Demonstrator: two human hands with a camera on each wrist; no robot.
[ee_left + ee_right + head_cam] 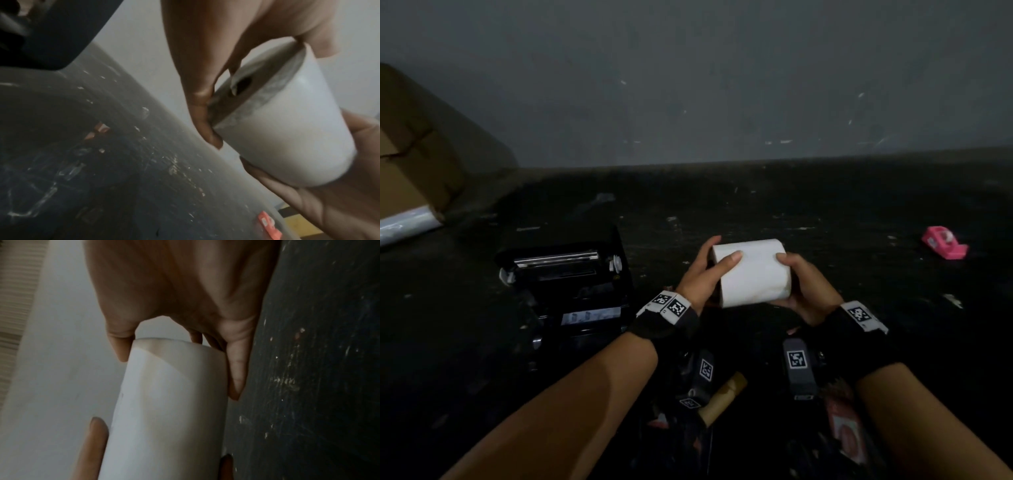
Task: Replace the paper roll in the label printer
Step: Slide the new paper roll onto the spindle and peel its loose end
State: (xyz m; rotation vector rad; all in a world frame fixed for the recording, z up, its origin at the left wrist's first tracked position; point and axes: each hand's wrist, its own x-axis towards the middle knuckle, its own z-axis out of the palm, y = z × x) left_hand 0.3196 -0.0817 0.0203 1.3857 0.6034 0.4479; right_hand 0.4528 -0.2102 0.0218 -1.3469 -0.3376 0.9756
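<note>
Both hands hold a full white paper roll (751,272) above the dark table, to the right of the black label printer (571,291), whose lid stands open. My left hand (705,274) grips the roll's left end, thumb on top, fingers over the end face with the core hole (243,84). My right hand (799,287) clasps the right end, thumb on top and fingers underneath. In the right wrist view the roll (168,402) runs lengthwise between thumb and fingers. A brown cardboard core (724,397) lies near my body below the wrists.
A pink tape dispenser (945,241) sits at the right on the scratched black table (825,212). A cardboard box (417,164) stands at the far left against the grey wall. Dark clutter and a printed packet (847,435) lie at the near edge.
</note>
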